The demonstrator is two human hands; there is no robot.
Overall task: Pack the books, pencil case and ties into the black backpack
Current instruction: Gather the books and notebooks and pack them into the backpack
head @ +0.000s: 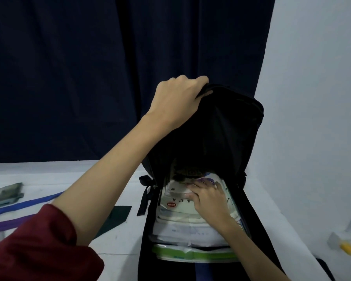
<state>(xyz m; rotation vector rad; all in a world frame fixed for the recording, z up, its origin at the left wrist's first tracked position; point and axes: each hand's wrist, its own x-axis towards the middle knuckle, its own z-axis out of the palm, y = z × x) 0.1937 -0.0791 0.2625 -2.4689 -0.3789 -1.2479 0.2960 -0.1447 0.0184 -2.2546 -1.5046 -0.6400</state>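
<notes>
Black backpack (pixel 211 126), black strap (pixel 145 196). White books (pixel 182 222) inside, one with a red oval mark, one with purple print; green-edged book (pixel 193 254) lowest. Dark red sleeve (pixel 39 244). Blue tie (pixel 26 203), purple tie (pixel 8 223), dark green tie (pixel 118 217). Grey pencil case (pixel 4 193). White table (pixel 114 179). Navy curtain (pixel 69 67).

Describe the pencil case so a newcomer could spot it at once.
Start at the black backpack standing open on the white table, then go to the table's far left edge. The pencil case lies there, a grey-green oblong pouch behind the ties. Unlike those flat blue and purple strips, it is thick and boxy.
</notes>
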